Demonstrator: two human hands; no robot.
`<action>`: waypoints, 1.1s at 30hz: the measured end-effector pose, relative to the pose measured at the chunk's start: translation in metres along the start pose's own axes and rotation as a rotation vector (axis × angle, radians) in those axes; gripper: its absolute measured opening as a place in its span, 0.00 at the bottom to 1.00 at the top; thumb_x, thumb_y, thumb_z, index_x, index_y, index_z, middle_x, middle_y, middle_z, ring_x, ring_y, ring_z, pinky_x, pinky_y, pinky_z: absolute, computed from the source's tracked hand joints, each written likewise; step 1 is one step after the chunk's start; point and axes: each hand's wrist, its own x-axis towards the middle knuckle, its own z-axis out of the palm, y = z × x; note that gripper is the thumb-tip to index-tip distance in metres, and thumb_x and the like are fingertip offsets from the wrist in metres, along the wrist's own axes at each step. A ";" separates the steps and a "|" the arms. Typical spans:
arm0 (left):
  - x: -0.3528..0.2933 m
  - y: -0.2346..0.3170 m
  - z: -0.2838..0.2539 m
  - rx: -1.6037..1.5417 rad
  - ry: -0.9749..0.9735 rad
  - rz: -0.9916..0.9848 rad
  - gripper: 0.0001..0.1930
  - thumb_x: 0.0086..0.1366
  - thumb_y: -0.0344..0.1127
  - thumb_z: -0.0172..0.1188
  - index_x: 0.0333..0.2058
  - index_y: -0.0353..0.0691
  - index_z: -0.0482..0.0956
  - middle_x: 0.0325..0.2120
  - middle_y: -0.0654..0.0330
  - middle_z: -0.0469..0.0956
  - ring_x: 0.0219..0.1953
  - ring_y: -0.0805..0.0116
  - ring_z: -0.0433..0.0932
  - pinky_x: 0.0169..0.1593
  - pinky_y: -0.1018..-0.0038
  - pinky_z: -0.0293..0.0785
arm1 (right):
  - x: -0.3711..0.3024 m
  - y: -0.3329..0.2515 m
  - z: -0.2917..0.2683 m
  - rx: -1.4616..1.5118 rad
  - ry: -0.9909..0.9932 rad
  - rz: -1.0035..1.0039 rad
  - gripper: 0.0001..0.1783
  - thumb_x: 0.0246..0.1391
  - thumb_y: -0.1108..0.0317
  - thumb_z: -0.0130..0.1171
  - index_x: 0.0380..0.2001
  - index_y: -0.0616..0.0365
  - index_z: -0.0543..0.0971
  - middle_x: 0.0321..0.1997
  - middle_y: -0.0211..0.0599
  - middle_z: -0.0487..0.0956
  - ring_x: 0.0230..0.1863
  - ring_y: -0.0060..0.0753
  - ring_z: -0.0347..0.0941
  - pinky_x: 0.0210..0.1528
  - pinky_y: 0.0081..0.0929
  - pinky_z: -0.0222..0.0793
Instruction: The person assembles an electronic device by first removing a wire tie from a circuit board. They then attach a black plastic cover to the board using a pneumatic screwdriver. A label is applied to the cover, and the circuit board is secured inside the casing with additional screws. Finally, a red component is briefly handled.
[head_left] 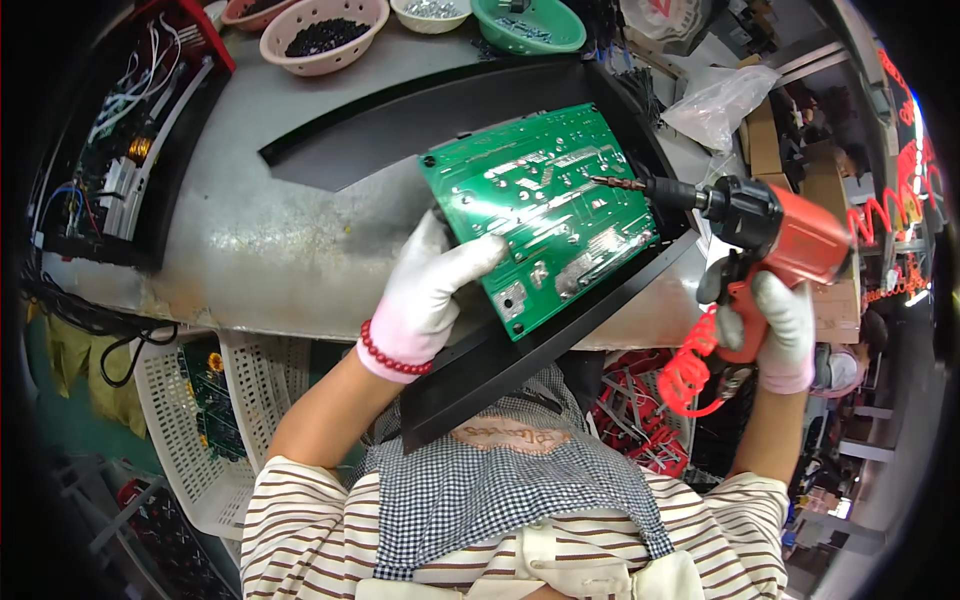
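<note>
My gloved left hand (435, 280) grips a green circuit board (545, 215) by its left edge, thumb on the soldered face. The board is tilted up over a bent black metal panel (390, 130), which lies on the metal bench and sticks out past its front edge. In my gloved right hand (765, 325) is a red and black pneumatic screwdriver (790, 230), with fingers wrapped round its handle. Its bit points left, in front of the board's right part in this view; I cannot tell whether they touch. A coiled red air hose (690, 375) hangs from the handle.
Baskets of small parts stand at the back, among them a pink basket (325, 35) of black pieces and a green basket (530, 22). An open machine housing (130, 150) with wiring sits at left. Below the bench is a white crate (190, 470). A plastic bag (715, 105) lies at right.
</note>
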 end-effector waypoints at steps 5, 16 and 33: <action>-0.009 0.036 0.017 0.266 -0.026 0.109 0.34 0.57 0.29 0.66 0.60 0.31 0.60 0.55 0.54 0.69 0.57 0.65 0.69 0.62 0.68 0.64 | -0.003 0.052 -0.010 0.337 0.106 -0.029 0.32 0.60 0.50 0.54 0.57 0.64 0.65 0.32 0.46 0.77 0.13 0.22 0.64 0.16 0.19 0.62; -0.027 0.055 -0.016 1.270 -0.096 0.053 0.34 0.55 0.29 0.66 0.60 0.32 0.62 0.46 0.53 0.76 0.45 0.72 0.76 0.47 0.75 0.74 | -0.045 0.126 -0.015 0.666 0.089 0.042 0.35 0.58 0.41 0.53 0.46 0.70 0.71 0.24 0.39 0.73 0.06 0.19 0.54 0.09 0.18 0.51; 0.157 0.253 -0.148 1.783 0.113 0.235 0.18 0.63 0.36 0.58 0.49 0.34 0.77 0.43 0.55 0.81 0.46 0.67 0.78 0.52 0.73 0.72 | -0.048 0.097 0.034 0.738 -0.209 0.458 0.35 0.43 0.55 0.71 0.47 0.70 0.72 0.26 0.54 0.79 0.12 0.29 0.69 0.13 0.25 0.65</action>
